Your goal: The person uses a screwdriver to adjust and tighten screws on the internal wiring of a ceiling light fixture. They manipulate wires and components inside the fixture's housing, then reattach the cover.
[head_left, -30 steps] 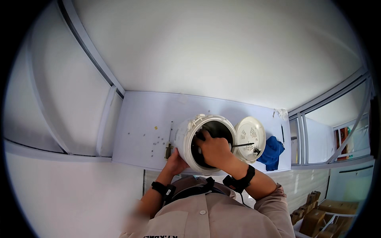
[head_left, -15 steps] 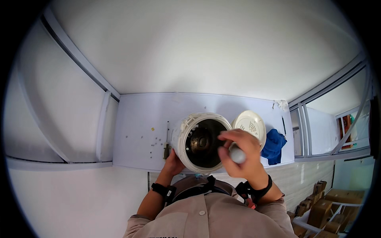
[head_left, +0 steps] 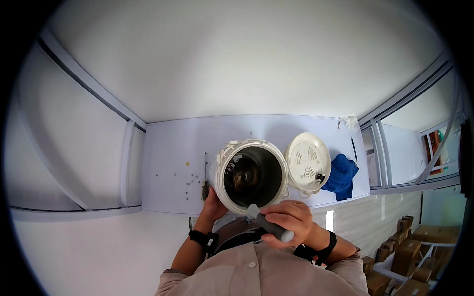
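A round white appliance housing [head_left: 223, 190] rests tilted on the table, its open end facing me. Inside its dark hollow sits a round, brownish metal part [head_left: 246, 176]. My left hand [head_left: 214, 206] is wrapped against the housing's lower left side, its fingers partly hidden behind it. In front of the housing's near rim, my right hand [head_left: 289, 222] grips a thick grey handle [head_left: 270, 225] with pale ends; its working tip cannot be made out. Right of the housing lies a round white cover [head_left: 307, 160] with slots and a small black piece near its edge.
On the white table [head_left: 170, 143], a screwdriver [head_left: 205, 190] lies left of the housing, near several small screws [head_left: 192, 182] and a yellow bit [head_left: 187, 164]. A blue cloth [head_left: 340, 177] is at the right, beside a thin black stick [head_left: 354, 148]. Cardboard boxes [head_left: 407, 256] stand lower right.
My right hand has moved down and left, from over the housing's right rim to its near rim, turning the grey handle. The white cover shows more fully. My left hand stays at the housing.
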Tool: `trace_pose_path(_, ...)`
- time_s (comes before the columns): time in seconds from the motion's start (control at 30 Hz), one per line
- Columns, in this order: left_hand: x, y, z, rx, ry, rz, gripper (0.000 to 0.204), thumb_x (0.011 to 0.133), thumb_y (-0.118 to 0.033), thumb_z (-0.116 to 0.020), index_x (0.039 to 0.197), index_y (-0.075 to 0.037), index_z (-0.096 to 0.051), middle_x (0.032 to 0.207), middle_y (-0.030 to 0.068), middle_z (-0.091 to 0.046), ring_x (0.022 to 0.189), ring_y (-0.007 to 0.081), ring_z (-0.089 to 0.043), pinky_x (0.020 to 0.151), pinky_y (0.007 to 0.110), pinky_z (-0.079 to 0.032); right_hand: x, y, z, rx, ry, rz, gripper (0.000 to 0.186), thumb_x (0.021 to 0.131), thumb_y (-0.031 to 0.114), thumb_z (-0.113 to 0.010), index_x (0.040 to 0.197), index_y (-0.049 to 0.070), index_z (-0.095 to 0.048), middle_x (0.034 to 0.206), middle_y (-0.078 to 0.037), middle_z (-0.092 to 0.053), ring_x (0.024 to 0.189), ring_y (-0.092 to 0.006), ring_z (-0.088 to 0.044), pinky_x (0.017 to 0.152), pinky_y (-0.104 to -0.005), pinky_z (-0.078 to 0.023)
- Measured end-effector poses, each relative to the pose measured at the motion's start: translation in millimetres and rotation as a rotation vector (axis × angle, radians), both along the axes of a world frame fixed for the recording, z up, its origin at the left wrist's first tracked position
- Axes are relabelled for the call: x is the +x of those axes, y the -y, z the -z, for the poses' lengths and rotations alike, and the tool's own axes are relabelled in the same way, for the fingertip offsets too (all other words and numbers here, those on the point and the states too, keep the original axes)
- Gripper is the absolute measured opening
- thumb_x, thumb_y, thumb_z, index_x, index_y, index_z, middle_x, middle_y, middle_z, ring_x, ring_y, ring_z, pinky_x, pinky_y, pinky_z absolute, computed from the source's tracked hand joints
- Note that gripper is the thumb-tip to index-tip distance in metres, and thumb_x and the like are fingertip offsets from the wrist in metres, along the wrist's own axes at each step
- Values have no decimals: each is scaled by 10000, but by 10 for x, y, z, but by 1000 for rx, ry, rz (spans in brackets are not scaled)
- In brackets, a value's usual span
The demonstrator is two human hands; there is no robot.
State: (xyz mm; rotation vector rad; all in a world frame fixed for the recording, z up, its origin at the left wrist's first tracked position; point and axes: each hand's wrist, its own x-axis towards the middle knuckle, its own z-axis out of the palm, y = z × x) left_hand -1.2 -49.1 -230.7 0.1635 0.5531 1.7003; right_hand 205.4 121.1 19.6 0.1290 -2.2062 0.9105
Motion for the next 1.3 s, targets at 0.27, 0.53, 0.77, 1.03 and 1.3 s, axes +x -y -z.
trace_pose_path(0.27, 15, 42, 36, -9, -14, 5, 885, 1011, -722, -502, 1660, -138, -353, 1671, 106, -436, 1513, 314, -447, 1240, 531, -377, -62, 140, 196, -119, 222, 137, 375, 801, 178, -901, 1045, 23, -662, 1069, -138, -744, 833, -297, -759, 694, -364, -630)
trace_pose_path(0.53, 32, 45, 67, 17, -13, -13, 877, 1009, -707, -529, 1652, -132, -369, 1659, 106, -456, 1505, 315, -459, 1239, 534, -380, -105, 169, 310, -121, 297, 133, 381, 811, 169, -901, 1082, 30, -673, 1118, -145, -751, 856, -315, -766, 718, -373, -634)
trace_pose_path(0.77, 26, 68, 102, 23, -9, -7, 877, 1005, -686, -566, 1643, -113, -383, 1651, 116, -464, 1498, 319, -469, 1235, 534, -387, -162, 206, 312, -69, 349, 118, 379, 809, 171, -905, 1082, 31, -683, 1129, -144, -749, 912, -327, -763, 763, -394, -634)
trace_pose_path(1.03, 18, 58, 69, 27, -60, 7, 836, 1059, -705, -419, 1642, -107, -373, 1638, 134, -468, 1460, 323, -509, 1200, 515, -454, -202, 240, 259, -34, 374, 93, 302, 854, 178, -843, 1072, 42, -684, 1143, -124, -692, 917, -312, -731, 793, -394, -619)
trace_pose_path(1.3, 39, 33, -9, -15, -39, -20, 808, 1066, -681, -427, 1637, -111, -382, 1628, 143, -480, 1441, 324, -534, 1187, 519, -477, -190, 238, 53, 82, 501, 144, 352, 866, 214, -830, 1152, 69, -685, 899, -79, -581, 736, -269, -688, 651, -381, -581)
